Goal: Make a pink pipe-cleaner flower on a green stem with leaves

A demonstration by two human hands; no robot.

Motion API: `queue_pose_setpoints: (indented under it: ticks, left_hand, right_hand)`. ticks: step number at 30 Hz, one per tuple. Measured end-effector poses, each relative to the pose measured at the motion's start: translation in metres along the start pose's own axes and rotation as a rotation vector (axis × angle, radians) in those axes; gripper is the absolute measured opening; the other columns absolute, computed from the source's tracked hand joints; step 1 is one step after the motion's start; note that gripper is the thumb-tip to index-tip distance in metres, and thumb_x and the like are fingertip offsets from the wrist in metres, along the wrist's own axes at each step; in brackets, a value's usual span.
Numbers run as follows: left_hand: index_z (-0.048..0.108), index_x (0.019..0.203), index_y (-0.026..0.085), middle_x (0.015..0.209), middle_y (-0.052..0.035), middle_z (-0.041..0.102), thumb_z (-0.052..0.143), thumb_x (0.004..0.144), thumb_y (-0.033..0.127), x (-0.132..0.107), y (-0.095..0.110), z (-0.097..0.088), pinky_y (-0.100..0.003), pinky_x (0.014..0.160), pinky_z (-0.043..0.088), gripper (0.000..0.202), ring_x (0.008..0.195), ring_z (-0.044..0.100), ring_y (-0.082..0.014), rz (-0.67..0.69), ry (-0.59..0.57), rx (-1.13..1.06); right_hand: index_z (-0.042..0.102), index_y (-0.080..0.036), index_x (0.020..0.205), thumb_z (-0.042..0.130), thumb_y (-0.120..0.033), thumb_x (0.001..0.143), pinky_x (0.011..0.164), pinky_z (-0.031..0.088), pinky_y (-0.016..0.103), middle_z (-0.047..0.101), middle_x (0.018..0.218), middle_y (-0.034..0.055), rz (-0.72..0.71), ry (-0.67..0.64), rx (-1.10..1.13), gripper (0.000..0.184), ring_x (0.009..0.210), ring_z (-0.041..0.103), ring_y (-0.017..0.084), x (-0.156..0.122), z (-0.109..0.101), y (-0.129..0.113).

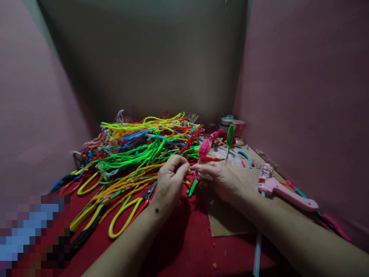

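A pink fuzzy pipe-cleaner flower (204, 149) stands upright between my hands, with a green pipe-cleaner piece (193, 188) below it. My right hand (220, 179) pinches the flower's stem between thumb and fingers. Close on the left, my left hand (172, 179) has its thumb and index finger pressed together near the stem; a tiny yellowish bit shows at the tips, too small to name. Just behind the right hand rises a green leaf shape (230, 135) on a thin stem, and a second pink flower (215, 134) is farther back.
A heap of colourful pipe cleaners (144, 150) covers the back left. Scissors with yellow and red handles (125, 219) and yellow-black pliers (95, 217) lie at left. To the right, a pink glue gun (288, 188) rests on cardboard (225, 223). Pink walls enclose both sides.
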State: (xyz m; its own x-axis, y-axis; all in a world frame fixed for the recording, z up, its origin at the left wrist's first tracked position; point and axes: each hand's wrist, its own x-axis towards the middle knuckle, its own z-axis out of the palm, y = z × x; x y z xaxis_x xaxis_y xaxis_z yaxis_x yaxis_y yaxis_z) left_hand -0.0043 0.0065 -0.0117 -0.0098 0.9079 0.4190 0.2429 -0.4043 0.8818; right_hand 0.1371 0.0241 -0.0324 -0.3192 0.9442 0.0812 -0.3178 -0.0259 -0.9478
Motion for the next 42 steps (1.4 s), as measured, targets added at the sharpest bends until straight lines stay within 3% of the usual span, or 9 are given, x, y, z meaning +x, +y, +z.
queue_pose_setpoints:
  ticks: [16, 23, 27, 36, 42]
  left_hand:
    - [0.049, 0.062, 0.018, 0.062, 0.002, 0.05, 0.041, 0.06, 0.004, -0.0002, 0.0054, -0.0026, -0.026, 0.058, 0.042, 0.016, 0.058, 0.049, -0.0123, -0.033, -0.071, -0.437]
    - [0.052, 0.068, 0.018, 0.068, 0.0022, 0.053, 0.048, 0.066, 0.01, -0.0001, 0.0034, -0.0032, -0.025, 0.059, 0.044, 0.009, 0.06, 0.052, -0.0114, -0.082, -0.089, -0.425]
    - [0.053, 0.067, 0.018, 0.061, 0.0019, 0.052, 0.053, 0.07, 0.019, 0.0011, 0.004, -0.0029, -0.025, 0.058, 0.044, 0.003, 0.058, 0.052, -0.0123, -0.104, -0.056, -0.362]
    - [0.048, 0.056, 0.017, 0.063, 0.0012, 0.049, 0.045, 0.061, 0.007, -0.0001, 0.0082, -0.0015, -0.026, 0.057, 0.043, 0.012, 0.057, 0.049, -0.0116, -0.087, -0.05, -0.476]
    - [0.049, 0.06, 0.018, 0.062, 0.0015, 0.05, 0.041, 0.056, 0.005, -0.0003, 0.008, -0.0022, -0.027, 0.059, 0.043, 0.016, 0.058, 0.05, -0.0123, -0.041, -0.085, -0.465]
  right_hand:
    - [0.054, -0.016, 0.053, 0.065, -0.028, 0.069, 0.046, 0.02, 0.026, 0.039, 0.049, -0.0051, -0.058, -0.009, -0.014, 0.022, 0.047, 0.028, 0.008, 0.0023, -0.0017, 0.0008]
    - [0.055, -0.016, 0.054, 0.062, -0.027, 0.07, 0.048, 0.022, 0.026, 0.042, 0.05, -0.0043, -0.054, -0.008, -0.046, 0.021, 0.048, 0.031, 0.008, 0.0005, 0.0001, -0.003]
    - [0.054, -0.016, 0.054, 0.064, -0.029, 0.068, 0.047, 0.023, 0.026, 0.041, 0.05, -0.0046, -0.049, 0.004, -0.031, 0.022, 0.048, 0.03, 0.008, 0.0005, 0.0002, -0.0035]
    - [0.055, -0.016, 0.054, 0.064, -0.028, 0.069, 0.047, 0.023, 0.027, 0.042, 0.05, -0.003, -0.047, 0.001, -0.042, 0.022, 0.048, 0.03, 0.009, 0.0013, 0.0001, -0.0031]
    - [0.056, -0.016, 0.054, 0.065, -0.029, 0.067, 0.047, 0.022, 0.026, 0.042, 0.049, -0.004, -0.043, -0.004, -0.003, 0.021, 0.048, 0.031, 0.008, 0.0016, 0.0001, -0.0018]
